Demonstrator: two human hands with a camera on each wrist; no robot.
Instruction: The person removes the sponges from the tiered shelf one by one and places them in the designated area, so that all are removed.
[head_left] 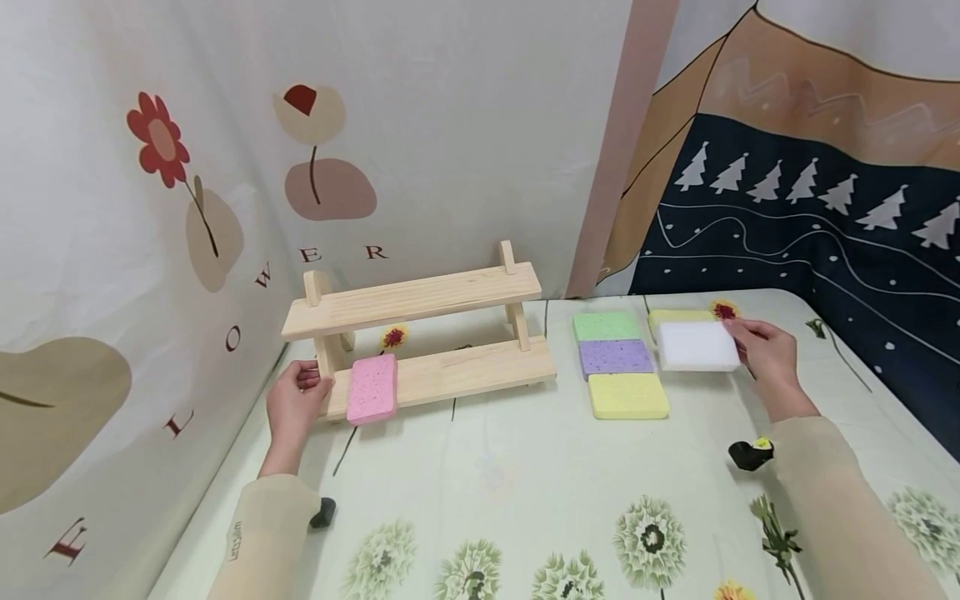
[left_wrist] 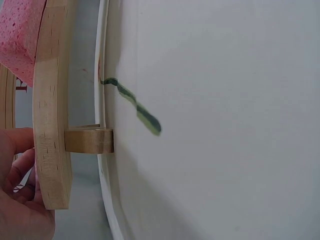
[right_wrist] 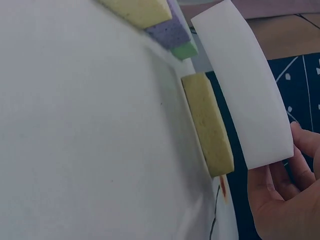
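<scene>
My left hand [head_left: 292,404] grips the left end of a two-tier wooden shelf [head_left: 420,292], fingers curled at the lower board [left_wrist: 52,115]. Close by, a pink sponge [head_left: 372,388] lies across that lower board, its near end past the front edge. On the right, my right hand [head_left: 768,354] pinches a smooth white sponge [head_left: 697,346] by its right end. In the right wrist view the white sponge [right_wrist: 245,85] is raised off the table, close to a yellow sponge [right_wrist: 207,125] lying there. From the head, it partly covers that yellow sponge [head_left: 678,317].
Left of the white sponge, green [head_left: 607,326], purple [head_left: 615,357] and yellow [head_left: 628,396] sponges lie in a column on the flower-printed tablecloth [head_left: 495,475]. Printed curtains [head_left: 465,125] stand close behind the shelf and along the left side.
</scene>
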